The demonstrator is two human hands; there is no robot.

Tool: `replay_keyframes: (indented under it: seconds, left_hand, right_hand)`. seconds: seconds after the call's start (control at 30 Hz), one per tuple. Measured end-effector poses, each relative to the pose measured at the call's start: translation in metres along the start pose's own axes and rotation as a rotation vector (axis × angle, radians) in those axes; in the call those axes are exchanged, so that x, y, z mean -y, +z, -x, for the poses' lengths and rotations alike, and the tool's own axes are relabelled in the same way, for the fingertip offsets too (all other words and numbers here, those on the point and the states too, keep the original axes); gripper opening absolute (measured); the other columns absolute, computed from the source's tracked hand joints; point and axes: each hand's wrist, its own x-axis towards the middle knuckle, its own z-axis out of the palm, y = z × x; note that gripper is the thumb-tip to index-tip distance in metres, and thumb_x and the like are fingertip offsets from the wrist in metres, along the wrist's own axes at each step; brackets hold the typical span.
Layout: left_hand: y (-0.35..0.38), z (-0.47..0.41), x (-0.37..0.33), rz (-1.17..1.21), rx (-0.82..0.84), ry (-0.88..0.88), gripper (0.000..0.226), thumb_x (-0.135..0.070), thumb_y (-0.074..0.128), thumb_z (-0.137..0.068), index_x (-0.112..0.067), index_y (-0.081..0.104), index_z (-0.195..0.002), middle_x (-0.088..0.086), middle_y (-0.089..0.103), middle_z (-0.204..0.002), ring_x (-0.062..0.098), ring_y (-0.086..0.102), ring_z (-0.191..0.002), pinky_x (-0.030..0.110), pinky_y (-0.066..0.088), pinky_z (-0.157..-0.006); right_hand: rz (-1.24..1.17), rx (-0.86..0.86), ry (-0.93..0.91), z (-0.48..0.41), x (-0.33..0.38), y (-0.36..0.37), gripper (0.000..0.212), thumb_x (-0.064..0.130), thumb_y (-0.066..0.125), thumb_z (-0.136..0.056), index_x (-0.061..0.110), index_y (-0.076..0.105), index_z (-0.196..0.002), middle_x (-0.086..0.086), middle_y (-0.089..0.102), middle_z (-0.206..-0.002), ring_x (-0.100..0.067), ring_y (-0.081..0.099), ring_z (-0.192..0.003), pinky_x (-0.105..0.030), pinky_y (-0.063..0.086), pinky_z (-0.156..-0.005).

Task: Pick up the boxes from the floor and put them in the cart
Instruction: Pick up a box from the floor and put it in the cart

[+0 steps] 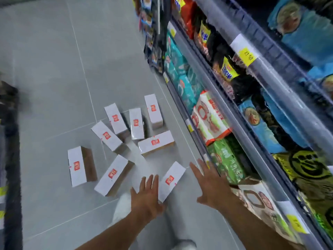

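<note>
Several white boxes with red labels lie scattered on the grey tiled floor (54, 87). The nearest box (171, 179) lies between my two hands. My left hand (146, 193) reaches down with straight fingers, just left of that box, holding nothing. On the box's right my right hand (211, 184) is spread open, also apart from it. Other boxes lie further out, such as one at the left (77, 166), one beside it (111, 175) and one near the shelf (155, 142). No cart shows clearly in view.
Store shelves (252, 98) packed with snack and noodle packets run along the right, close to my right hand. My white shoes (122, 208) stand just behind the boxes. A dark blurred object (10, 159) borders the left edge. Open floor stretches to the upper left.
</note>
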Motion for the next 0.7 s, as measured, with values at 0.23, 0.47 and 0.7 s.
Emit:
replay_keyframes:
  seconds: [0.23, 0.47, 0.7]
  left_hand:
    - [0.089, -0.103, 0.014, 0.128, 0.11, -0.025, 0.131, -0.077, 0.069, -0.074, -0.025, -0.013, -0.161, -0.007, -0.007, -0.172, 0.026, -0.007, -0.158, 0.065, 0.018, -0.12]
    - [0.161, -0.172, 0.015, 0.262, 0.137, -0.142, 0.131, -0.077, 0.067, -0.076, -0.025, -0.021, -0.159, -0.008, -0.013, -0.17, 0.029, -0.009, -0.158, 0.068, 0.024, -0.119]
    - [0.216, -0.214, 0.006, 0.37, 0.106, -0.284, 0.138, -0.084, 0.067, -0.069, -0.033, -0.028, -0.154, -0.004, -0.018, -0.17, 0.031, -0.011, -0.158, 0.074, 0.023, -0.113]
  right_hand:
    - [-0.053, 0.087, -0.029, -0.109, 0.007, 0.094, 0.126, 0.05, 0.081, -0.081, 0.039, -0.017, -0.16, 0.002, -0.016, -0.171, -0.032, -0.009, -0.158, -0.065, 0.01, -0.122]
    - [0.085, 0.056, -0.12, -0.201, 0.02, 0.158, 0.107, 0.035, 0.073, -0.093, 0.036, -0.009, -0.162, -0.003, -0.014, -0.172, -0.036, -0.011, -0.158, -0.065, 0.001, -0.123]
    - [0.281, 0.017, -0.402, -0.274, 0.02, 0.208, 0.105, 0.056, 0.067, -0.091, 0.036, -0.008, -0.162, -0.006, -0.021, -0.17, -0.038, -0.018, -0.156, -0.069, -0.012, -0.118]
